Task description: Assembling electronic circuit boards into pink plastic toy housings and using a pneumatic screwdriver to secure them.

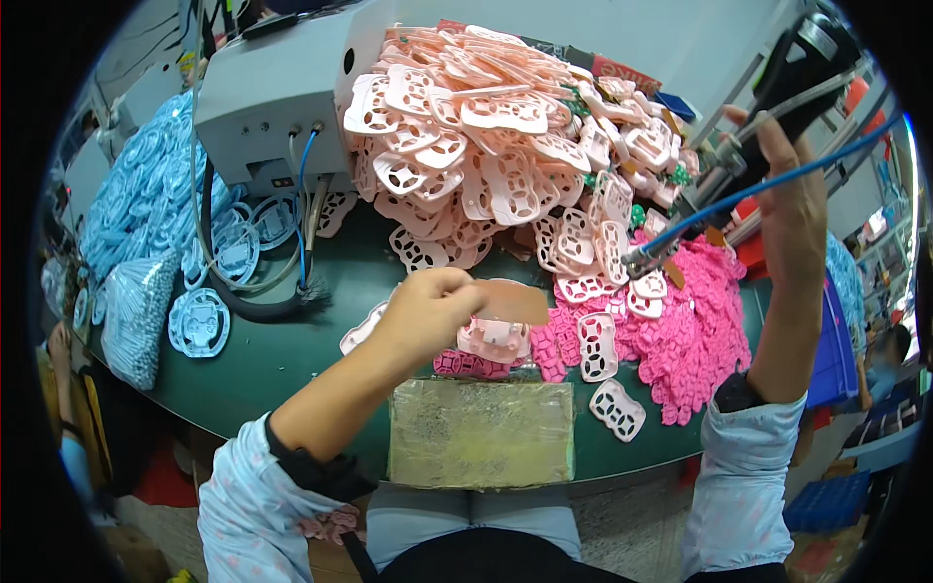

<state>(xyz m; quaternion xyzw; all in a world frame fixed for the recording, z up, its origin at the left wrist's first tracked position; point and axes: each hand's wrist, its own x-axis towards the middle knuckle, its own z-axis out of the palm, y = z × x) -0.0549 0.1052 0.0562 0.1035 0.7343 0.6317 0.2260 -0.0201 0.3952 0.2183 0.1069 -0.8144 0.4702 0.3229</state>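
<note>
My left hand [432,301] is closed, pinching a thin brown flat piece [515,302] by its left end. Just below it lies a pale pink plastic part [494,340] with raised posts, partly covered by the brown piece. At the upper right, my right hand [789,175] is raised and wrapped round a black power screwdriver [802,78] with a metal front end. Its tip slants down toward the pink parts, and a blue hose [768,185] crosses in front of the hand. Some of the right fingers are hidden by the tool.
A large heap of pale pink cut-out plates [515,175] fills the back. Bright pink pieces [690,330] are piled at right. A film-wrapped block [481,432] sits at the green table's near edge. Left are a grey machine [282,97] with hoses and blue parts [136,204].
</note>
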